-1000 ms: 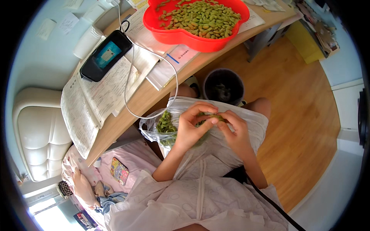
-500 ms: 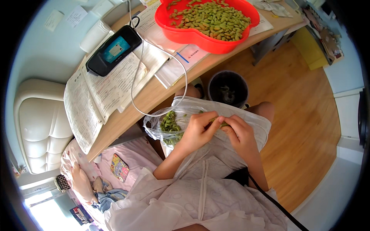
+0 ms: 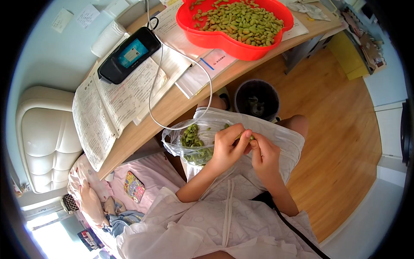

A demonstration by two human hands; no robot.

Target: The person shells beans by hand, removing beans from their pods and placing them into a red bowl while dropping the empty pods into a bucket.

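Above my lap, my left hand (image 3: 229,146) and my right hand (image 3: 266,156) meet, fingertips pinched together on a green bean pod (image 3: 252,138). Most of the pod is hidden by the fingers. Just left of my left hand, a clear plastic bag (image 3: 171,144) lies open on my thigh. Green pods (image 3: 189,137) fill part of it, some seen through the film. On the desk at the top, a red bowl (image 3: 202,39) with a scalloped rim holds many loose green beans (image 3: 246,21).
A dark bin (image 3: 257,98) with scraps inside stands on the wooden floor beyond my knees. The desk (image 3: 129,146) carries open notebooks (image 3: 97,112) and a black device with a screen (image 3: 129,55). A white cable (image 3: 210,93) loops over the desk edge near the bag. A phone (image 3: 134,186) lies on the bed.
My right fingers have shifted on the pod, the thumb now more upright and the hand slightly closer to the left. The left hand keeps its pinch. The whole view has moved slightly.
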